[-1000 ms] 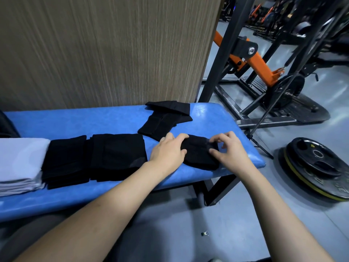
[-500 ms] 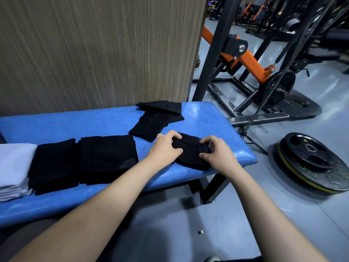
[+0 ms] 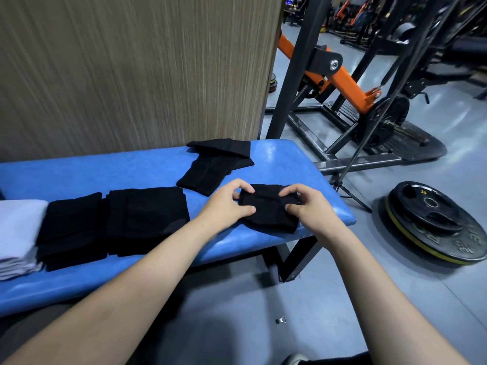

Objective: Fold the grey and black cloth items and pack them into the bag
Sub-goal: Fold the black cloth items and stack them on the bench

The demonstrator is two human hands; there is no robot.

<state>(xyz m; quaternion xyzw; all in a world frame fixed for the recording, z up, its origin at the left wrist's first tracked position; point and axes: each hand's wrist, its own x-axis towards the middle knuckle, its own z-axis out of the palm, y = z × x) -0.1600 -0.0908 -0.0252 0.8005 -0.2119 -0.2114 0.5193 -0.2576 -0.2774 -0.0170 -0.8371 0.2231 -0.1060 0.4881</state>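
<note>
A small folded black cloth lies near the right end of the blue bench. My left hand pinches its left edge between thumb and fingers. My right hand pinches its right edge the same way. Another black cloth lies partly folded behind it. Two folded black pieces sit side by side to the left. A pale grey folded stack lies at the far left edge. No bag is in view.
A wood-grain panel stands right behind the bench. A black and orange gym machine fills the right background. A black weight plate lies on the grey floor to the right. A small metal clip lies on the floor.
Both hands have closed in on the small black cloth, going from resting on it to pinching its two side edges. The camera has shifted slightly left.
</note>
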